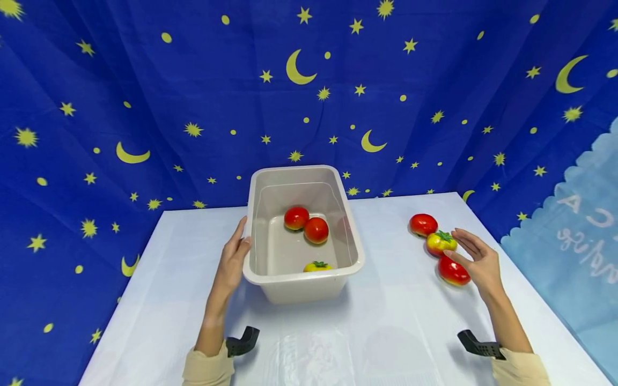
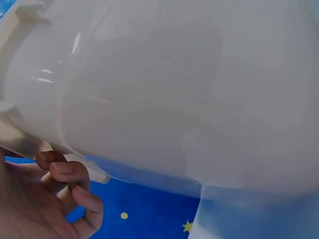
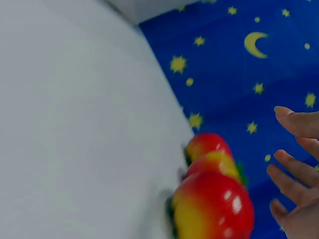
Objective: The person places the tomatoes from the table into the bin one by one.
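Note:
A light grey plastic bin (image 1: pixel 304 292) stands at the table's middle, with two red toy tomatoes (image 1: pixel 316 230) and a yellow one (image 1: pixel 317 266) inside. My left hand (image 1: pixel 230 262) grips its left rim; from the left wrist view, curled fingers (image 2: pixel 75 174) sit right under the bin's edge (image 2: pixel 30 142). On the right lie three more toy tomatoes in a row: a red one (image 1: pixel 423 224) at the back, a yellow-red one (image 1: pixel 440 244) with a green leafy top, and another red one (image 1: pixel 454 271) in front. Beside these, my right hand (image 1: pixel 483 262) hovers with fingers extended, holding nothing.
A white-covered table (image 1: pixel 386 332) carries everything. Blue cloth (image 1: pixel 217 80) with yellow moons and stars hangs behind and at the sides. Light blue fabric (image 1: pixel 579 214) with white lettering hangs on the right. Each wrist wears a black mount (image 1: pixel 243 341).

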A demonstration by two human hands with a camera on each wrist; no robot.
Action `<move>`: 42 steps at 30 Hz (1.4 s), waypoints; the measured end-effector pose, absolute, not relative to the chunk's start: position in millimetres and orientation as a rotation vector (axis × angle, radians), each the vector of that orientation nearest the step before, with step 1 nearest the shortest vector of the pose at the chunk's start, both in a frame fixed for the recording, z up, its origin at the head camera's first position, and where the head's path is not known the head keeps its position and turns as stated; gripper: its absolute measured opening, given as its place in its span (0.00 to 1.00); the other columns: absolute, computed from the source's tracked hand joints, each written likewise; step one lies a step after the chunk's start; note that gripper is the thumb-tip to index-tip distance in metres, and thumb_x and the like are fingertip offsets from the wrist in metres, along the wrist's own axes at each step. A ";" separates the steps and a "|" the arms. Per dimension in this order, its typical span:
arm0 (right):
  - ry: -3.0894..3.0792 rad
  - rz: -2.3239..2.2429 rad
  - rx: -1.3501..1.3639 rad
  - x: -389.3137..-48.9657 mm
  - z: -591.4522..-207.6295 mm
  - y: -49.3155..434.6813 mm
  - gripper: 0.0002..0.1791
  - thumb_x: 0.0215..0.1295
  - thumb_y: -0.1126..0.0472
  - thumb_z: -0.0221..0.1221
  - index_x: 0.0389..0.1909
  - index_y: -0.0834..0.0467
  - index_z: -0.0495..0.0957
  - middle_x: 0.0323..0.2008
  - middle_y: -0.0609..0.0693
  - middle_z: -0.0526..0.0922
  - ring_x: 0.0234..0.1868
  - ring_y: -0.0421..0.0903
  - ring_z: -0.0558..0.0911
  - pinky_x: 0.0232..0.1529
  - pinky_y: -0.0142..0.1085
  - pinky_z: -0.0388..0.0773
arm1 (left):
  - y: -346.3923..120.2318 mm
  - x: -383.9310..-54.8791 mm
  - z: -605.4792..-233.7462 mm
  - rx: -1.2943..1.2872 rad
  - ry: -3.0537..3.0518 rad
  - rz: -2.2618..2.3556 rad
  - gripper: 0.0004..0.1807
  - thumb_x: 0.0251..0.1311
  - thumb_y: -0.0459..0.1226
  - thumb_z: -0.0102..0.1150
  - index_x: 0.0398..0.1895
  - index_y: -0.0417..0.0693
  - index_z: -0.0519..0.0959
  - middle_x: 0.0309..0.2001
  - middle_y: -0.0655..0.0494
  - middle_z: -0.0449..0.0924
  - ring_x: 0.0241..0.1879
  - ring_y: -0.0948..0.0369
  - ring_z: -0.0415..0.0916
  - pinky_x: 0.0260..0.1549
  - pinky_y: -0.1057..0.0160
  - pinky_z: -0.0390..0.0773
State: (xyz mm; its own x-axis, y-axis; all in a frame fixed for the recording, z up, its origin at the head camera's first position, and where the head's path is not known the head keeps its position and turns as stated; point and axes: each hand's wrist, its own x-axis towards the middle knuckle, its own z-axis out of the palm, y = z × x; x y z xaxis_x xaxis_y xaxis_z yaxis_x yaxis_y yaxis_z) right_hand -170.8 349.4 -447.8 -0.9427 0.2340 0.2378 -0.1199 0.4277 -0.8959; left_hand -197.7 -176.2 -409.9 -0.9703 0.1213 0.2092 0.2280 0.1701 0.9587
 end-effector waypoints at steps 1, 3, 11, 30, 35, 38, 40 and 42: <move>-2.404 1.479 -0.151 -169.5 -450.8 351.4 0.33 0.63 0.60 0.65 0.68 0.58 0.68 0.60 0.44 0.79 0.59 0.31 0.74 0.59 0.24 0.70 | -176.2 -197.6 -409.9 -0.351 -2.334 -1.943 0.29 0.77 0.36 0.35 0.78 0.43 0.46 0.69 0.33 0.62 0.50 0.68 0.73 0.49 0.72 0.72; -2.510 1.384 -0.254 -166.6 -456.4 355.0 0.36 0.63 0.55 0.65 0.70 0.58 0.65 0.66 0.53 0.73 0.66 0.42 0.70 0.68 0.39 0.65 | -176.2 -197.4 -409.9 -0.366 -2.330 -1.943 0.29 0.77 0.36 0.35 0.78 0.43 0.46 0.69 0.33 0.62 0.49 0.70 0.73 0.49 0.72 0.73; -2.769 1.331 -0.440 -161.3 -471.5 361.7 0.43 0.63 0.54 0.65 0.73 0.65 0.55 0.70 0.74 0.56 0.68 0.72 0.56 0.63 0.67 0.59 | -176.8 -197.8 -411.7 -0.374 -2.314 -1.967 0.30 0.77 0.36 0.35 0.78 0.42 0.45 0.69 0.32 0.63 0.48 0.73 0.73 0.48 0.73 0.73; -2.692 1.396 -0.433 -168.8 -442.3 339.1 0.43 0.63 0.49 0.64 0.73 0.60 0.59 0.69 0.69 0.61 0.65 0.66 0.62 0.51 0.36 0.78 | -177.8 -198.5 -412.6 -0.381 -2.329 -1.974 0.30 0.77 0.38 0.34 0.78 0.44 0.43 0.75 0.40 0.54 0.57 0.59 0.71 0.50 0.75 0.72; -2.646 1.387 -0.316 -177.7 -423.2 321.0 0.41 0.61 0.50 0.66 0.71 0.59 0.63 0.67 0.66 0.65 0.62 0.61 0.65 0.40 0.21 0.71 | -177.1 -199.3 -412.8 -0.402 -2.314 -1.983 0.31 0.77 0.38 0.34 0.78 0.42 0.42 0.76 0.41 0.48 0.66 0.46 0.62 0.52 0.80 0.66; -2.629 1.414 -0.263 -184.7 -411.8 306.0 0.40 0.61 0.51 0.67 0.72 0.58 0.63 0.68 0.65 0.66 0.64 0.63 0.65 0.44 0.25 0.73 | -177.1 -199.7 -412.5 -0.405 -2.308 -1.979 0.30 0.77 0.37 0.34 0.78 0.41 0.42 0.76 0.40 0.48 0.66 0.44 0.61 0.52 0.80 0.65; -2.608 1.440 -0.213 -190.3 -404.7 295.3 0.40 0.61 0.53 0.67 0.72 0.57 0.63 0.68 0.65 0.66 0.64 0.64 0.65 0.44 0.25 0.73 | -177.1 -200.2 -412.5 -0.412 -2.306 -1.979 0.30 0.77 0.37 0.34 0.78 0.41 0.42 0.76 0.40 0.48 0.67 0.44 0.60 0.60 0.71 0.66; -2.596 1.448 -0.159 -195.7 -397.9 284.6 0.39 0.60 0.53 0.68 0.71 0.56 0.65 0.68 0.64 0.67 0.64 0.64 0.65 0.45 0.27 0.75 | -176.9 -200.7 -412.6 -0.412 -2.304 -1.976 0.30 0.77 0.37 0.34 0.78 0.41 0.43 0.76 0.40 0.48 0.67 0.44 0.61 0.64 0.59 0.66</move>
